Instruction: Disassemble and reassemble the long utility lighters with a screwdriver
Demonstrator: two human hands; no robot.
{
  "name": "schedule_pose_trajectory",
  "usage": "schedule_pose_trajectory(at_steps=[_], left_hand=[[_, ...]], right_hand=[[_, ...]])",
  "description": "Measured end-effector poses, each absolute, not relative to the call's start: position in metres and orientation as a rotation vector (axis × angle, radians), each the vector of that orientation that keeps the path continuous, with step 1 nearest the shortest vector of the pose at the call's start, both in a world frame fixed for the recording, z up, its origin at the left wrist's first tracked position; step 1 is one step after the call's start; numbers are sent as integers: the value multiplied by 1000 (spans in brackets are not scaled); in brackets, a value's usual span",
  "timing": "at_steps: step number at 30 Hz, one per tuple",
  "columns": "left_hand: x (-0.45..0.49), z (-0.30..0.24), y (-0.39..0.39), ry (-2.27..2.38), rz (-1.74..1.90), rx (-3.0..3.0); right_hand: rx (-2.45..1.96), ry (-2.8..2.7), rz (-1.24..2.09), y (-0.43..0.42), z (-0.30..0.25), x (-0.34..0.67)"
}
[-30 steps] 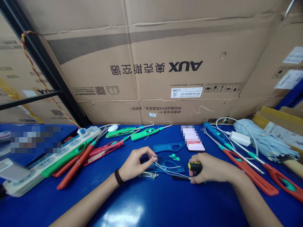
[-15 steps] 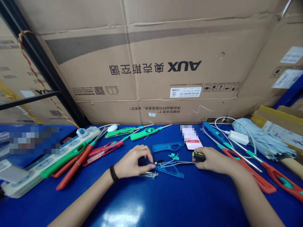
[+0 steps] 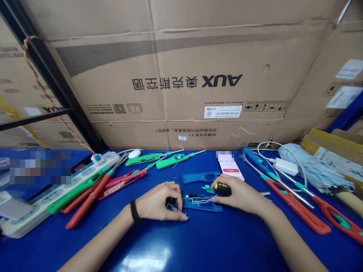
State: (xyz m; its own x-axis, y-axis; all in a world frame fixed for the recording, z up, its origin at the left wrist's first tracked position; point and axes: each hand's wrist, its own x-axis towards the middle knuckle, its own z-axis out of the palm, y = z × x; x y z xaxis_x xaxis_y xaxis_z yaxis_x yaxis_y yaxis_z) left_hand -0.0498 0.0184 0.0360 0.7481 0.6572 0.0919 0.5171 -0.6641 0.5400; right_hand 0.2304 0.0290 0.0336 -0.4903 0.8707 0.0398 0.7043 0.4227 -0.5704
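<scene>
My left hand (image 3: 161,200) is closed on a small clear fuel tank (image 3: 172,207), pinched between thumb and fingers beside the left end of an opened blue lighter shell (image 3: 202,205). White wires (image 3: 200,198) and a small black part lie in that shell. My right hand (image 3: 234,192) holds a black-and-yellow screwdriver (image 3: 223,189) in the palm, its fingertips at the wires on the shell's right side. A green trigger piece (image 3: 208,188) lies just behind the shell. Farther back is the other blue shell half (image 3: 200,177), flat on the blue table.
Green lighters (image 3: 171,160) and a red lighter (image 3: 124,183) lie at the left, near a white power strip (image 3: 56,194). A phone (image 3: 231,170) lies at the back. Red lighters (image 3: 297,206), a charger (image 3: 285,165) and a folded umbrella (image 3: 312,164) are at the right. A cardboard box (image 3: 181,56) stands behind.
My left hand has taken up the clear fuel tank from the table. My right hand has moved left with the screwdriver, from the metal tube's end to the wires over the shell.
</scene>
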Motion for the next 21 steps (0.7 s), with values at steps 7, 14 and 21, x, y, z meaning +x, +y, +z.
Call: schedule_pose_trajectory(at_steps=[7, 14, 21], left_hand=[[-50, 26, 25, 1003, 625, 2413], [-51, 20, 27, 1048, 565, 2503], [-49, 23, 25, 1168, 579, 2500]], right_hand=[[-1257, -2462, 648, 25, 28, 212], [-1251, -2412, 643, 25, 32, 215], [-1361, -2238, 507, 27, 30, 214]])
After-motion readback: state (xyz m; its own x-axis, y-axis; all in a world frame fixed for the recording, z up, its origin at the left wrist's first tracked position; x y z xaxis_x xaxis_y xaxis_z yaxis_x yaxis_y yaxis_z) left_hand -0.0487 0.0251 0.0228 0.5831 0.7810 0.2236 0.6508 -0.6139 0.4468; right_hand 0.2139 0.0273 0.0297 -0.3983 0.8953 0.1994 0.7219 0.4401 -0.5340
